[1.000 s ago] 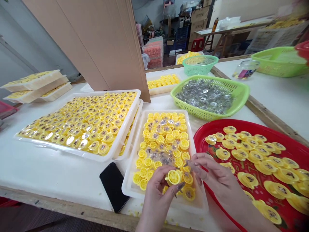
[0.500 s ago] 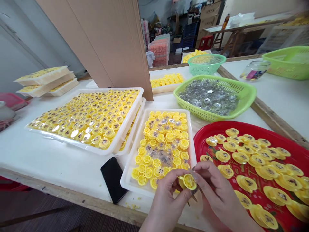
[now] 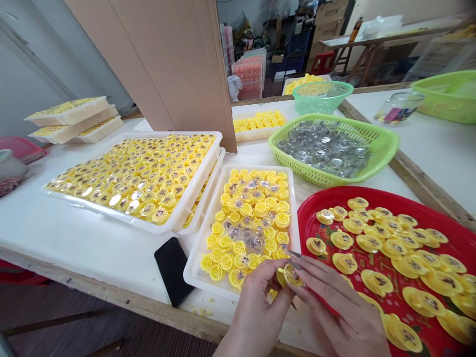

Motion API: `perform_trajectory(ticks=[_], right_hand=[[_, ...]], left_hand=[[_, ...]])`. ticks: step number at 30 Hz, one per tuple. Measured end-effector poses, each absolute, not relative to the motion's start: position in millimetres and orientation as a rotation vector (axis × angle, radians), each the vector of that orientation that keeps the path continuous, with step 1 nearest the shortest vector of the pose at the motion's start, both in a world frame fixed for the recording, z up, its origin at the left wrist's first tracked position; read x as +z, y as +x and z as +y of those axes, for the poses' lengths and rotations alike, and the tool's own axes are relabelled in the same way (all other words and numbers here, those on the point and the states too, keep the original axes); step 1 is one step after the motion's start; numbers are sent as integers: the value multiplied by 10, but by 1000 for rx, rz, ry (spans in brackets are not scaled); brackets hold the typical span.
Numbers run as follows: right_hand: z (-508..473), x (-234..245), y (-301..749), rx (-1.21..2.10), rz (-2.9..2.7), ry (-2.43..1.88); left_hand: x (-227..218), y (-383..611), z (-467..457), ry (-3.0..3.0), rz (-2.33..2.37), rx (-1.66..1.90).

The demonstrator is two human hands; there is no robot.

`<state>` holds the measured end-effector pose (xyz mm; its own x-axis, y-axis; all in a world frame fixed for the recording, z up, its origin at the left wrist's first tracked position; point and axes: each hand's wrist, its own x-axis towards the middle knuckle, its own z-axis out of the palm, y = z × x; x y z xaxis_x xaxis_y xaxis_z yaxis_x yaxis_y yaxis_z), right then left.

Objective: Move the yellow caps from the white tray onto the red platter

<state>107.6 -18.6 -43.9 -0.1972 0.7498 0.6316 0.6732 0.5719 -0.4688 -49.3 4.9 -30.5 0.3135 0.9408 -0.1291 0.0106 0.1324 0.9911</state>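
A small yellow toy cup [image 3: 292, 275] with a printed picture in its round face is tilted toward me. My left hand [image 3: 262, 300] is closed round it, with thumb and fingertips at its side. My right hand [image 3: 334, 297] presses against the same cup; its thumb is at the rim and its long-nailed fingers stretch across the far side. A thin pointed tip shows below the cup, mostly hidden by the hands. Just beyond lies a white tray [image 3: 191, 270] of yellow cups, with clear discs scattered over them. The red tray [image 3: 308, 208] beside my right hand holds several cups with pictures.
A black phone [image 3: 173, 271] lies left of the white tray. Larger stacked trays [image 3: 178, 225] of cups stand behind it, beside a cardboard sheet [image 3: 159, 59]. A green basket [image 3: 385, 144] holds clear discs. Farther back are a mint basket [image 3: 323, 99] and a jar [image 3: 399, 109].
My right hand's fingers have straightened from a pinch and now stretch over the cup. A picture now shows in the cup's face. My left hand keeps its hold.
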Motion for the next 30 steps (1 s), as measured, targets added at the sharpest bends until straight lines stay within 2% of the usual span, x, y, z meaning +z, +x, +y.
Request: perform_trajectory(ticks=[4,9,15,22,30], right_hand=[[-247,-393,1128,287,-1827,-1247],[-266,-488,1235,209,-1901,-1127],[-297,-483,1198,351,-1885,-1121],[-451,-431,1117,862,-1546,-1313],[-498,-420,970,1055,-1390,-1328]], left_hand=[[-202,-591,-20,1344,1004,837],[-220,-586,-63,1278,978,824],[-342,-456,-48,1206,1053,864],[-495,-496,-190,1244,1027,960],[-583,-392,-379,1131,984,930]])
